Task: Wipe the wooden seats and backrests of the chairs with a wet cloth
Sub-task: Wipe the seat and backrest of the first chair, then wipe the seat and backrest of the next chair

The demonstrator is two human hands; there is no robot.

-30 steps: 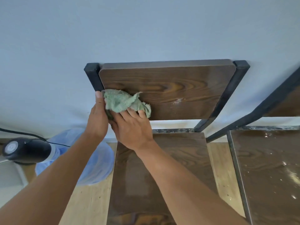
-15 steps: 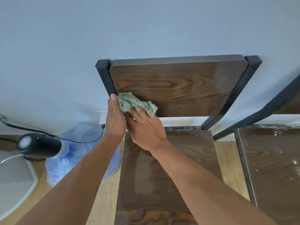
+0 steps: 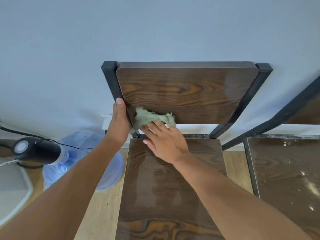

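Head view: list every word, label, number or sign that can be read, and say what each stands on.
None can be read.
Round face on the black pump atop the water bottle: some marking, too blurred to read.
No text on the backrest, frame, seat or green cloth.

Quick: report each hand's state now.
Left hand: gripping the chair's black frame post.
Right hand: open, pressing the green cloth on the backrest.

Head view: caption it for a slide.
Right hand presses a crumpled green cloth on the dark wooden backrest; left hand steadies the black metal frame post.
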